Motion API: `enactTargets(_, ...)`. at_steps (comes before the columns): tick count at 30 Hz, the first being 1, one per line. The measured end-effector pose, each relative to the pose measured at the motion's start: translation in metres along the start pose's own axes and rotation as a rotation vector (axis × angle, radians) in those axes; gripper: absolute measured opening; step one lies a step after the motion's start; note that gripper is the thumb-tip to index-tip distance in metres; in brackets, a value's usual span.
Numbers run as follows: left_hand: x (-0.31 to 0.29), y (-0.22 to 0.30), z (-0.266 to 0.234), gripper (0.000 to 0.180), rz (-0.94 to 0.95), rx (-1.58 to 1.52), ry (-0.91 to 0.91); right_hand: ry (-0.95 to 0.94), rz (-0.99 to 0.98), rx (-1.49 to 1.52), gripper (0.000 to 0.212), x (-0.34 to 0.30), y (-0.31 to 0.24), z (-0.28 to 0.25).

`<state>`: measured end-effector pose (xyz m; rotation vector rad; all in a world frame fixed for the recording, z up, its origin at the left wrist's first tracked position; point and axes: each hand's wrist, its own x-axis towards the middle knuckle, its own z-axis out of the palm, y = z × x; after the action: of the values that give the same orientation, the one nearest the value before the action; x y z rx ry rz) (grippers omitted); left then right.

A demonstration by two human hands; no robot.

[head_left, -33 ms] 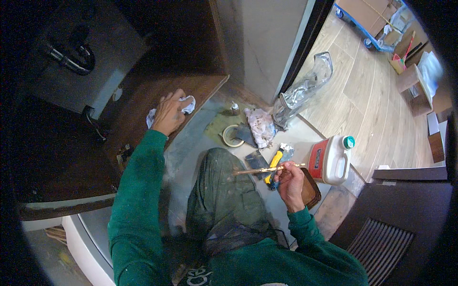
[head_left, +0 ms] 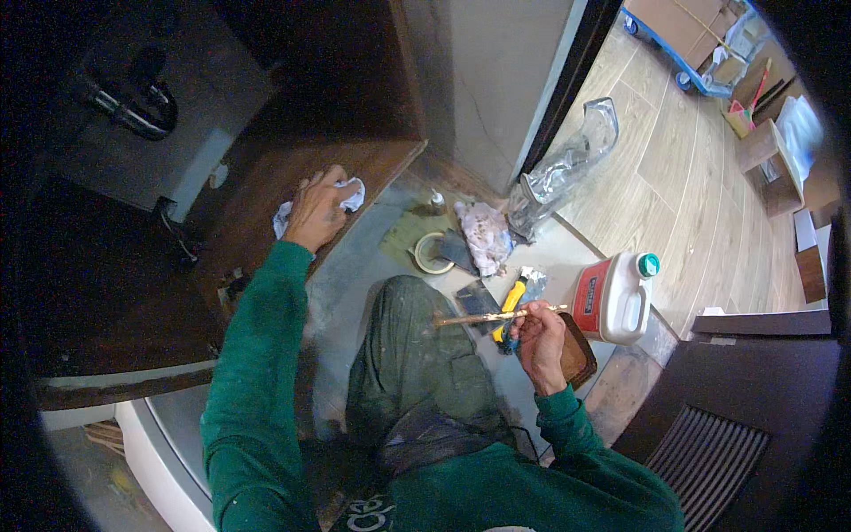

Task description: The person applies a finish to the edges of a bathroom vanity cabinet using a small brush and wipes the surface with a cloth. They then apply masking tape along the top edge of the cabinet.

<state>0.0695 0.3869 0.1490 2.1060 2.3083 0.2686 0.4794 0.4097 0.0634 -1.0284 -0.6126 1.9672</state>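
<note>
My left hand [head_left: 316, 213] presses a crumpled white cloth [head_left: 354, 196] onto the brown wooden cabinet floor [head_left: 383, 165]. Its fingers curl over the cloth, whose ends stick out on both sides. Over by my knee, my right hand [head_left: 540, 344] pinches a slim, paint-stained brush [head_left: 483, 317] by the handle, bristles pointing left. Just behind that hand lies a shallow brown tray [head_left: 581, 353]. A yellow-handled utility knife [head_left: 513, 297] rests on the floor beyond the brush, beside a dark flat scraper-like piece [head_left: 474, 300].
A white jug with a green cap [head_left: 631, 297] stands at the right. Ahead lie a masking tape roll [head_left: 417, 254], a stained rag [head_left: 484, 232], a small bottle [head_left: 437, 203] and a clear plastic bag [head_left: 576, 155]. A chrome drain trap [head_left: 133, 113] hangs inside the cabinet.
</note>
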Motion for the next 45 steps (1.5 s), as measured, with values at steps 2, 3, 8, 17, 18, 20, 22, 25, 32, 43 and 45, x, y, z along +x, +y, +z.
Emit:
enactTargets(2, 0.012, 0.001, 0.006, 0.043, 0.028, 0.009, 0.046, 0.019, 0.026, -0.012, 0.016, 0.001, 0.001, 0.001)
enactTargets(3, 0.027, 0.004, 0.01, 0.039, 0.014, 0.035, 0.054, -0.012, 0.016, 0.008, 0.016, 0.002, 0.002, 0.003)
enactTargets(8, 0.048, 0.009, 0.018, 0.034, 0.008, 0.04, 0.06, -0.067, 0.05, 0.002, 0.014, -0.001, 0.01, 0.017)
enactTargets(17, -0.178, 0.066, -0.106, 0.047, -0.315, -0.301, 0.395, -0.091, 0.098, 0.165, 0.017, 0.001, -0.002, 0.01)
enactTargets(18, -0.209, 0.085, -0.122, 0.042, -0.353, -0.378, 0.476, -0.204, 0.091, 0.153, 0.02, 0.0, -0.004, 0.017)
enactTargets(20, -0.268, 0.132, -0.139, 0.033, -0.782, -0.511, 0.489, -0.317, 0.13, 0.108, 0.025, -0.005, -0.006, 0.039)
enactTargets(22, -0.313, 0.16, -0.14, 0.027, -0.827, -0.406, 0.624, -0.434, 0.137, 0.102, 0.029, -0.016, 0.001, 0.072)
enactTargets(25, -0.376, 0.188, -0.142, 0.021, -0.98, -0.612, 0.867, -0.631, 0.05, 0.038, 0.029, -0.044, 0.013, 0.119)
enactTargets(32, -0.467, 0.232, -0.165, 0.012, -1.063, -0.675, 1.369, -0.858, -0.259, -0.149, 0.029, -0.141, 0.029, 0.188)
enactTargets(43, -0.502, 0.264, -0.113, 0.047, -0.755, 0.166, 0.671, -0.888, -0.63, -0.299, 0.028, -0.186, 0.04, 0.215)
enactTargets(45, -0.5, 0.262, -0.093, 0.053, -0.782, 0.087, 0.569, -0.883, -0.668, -0.338, 0.025, -0.185, 0.038, 0.216)
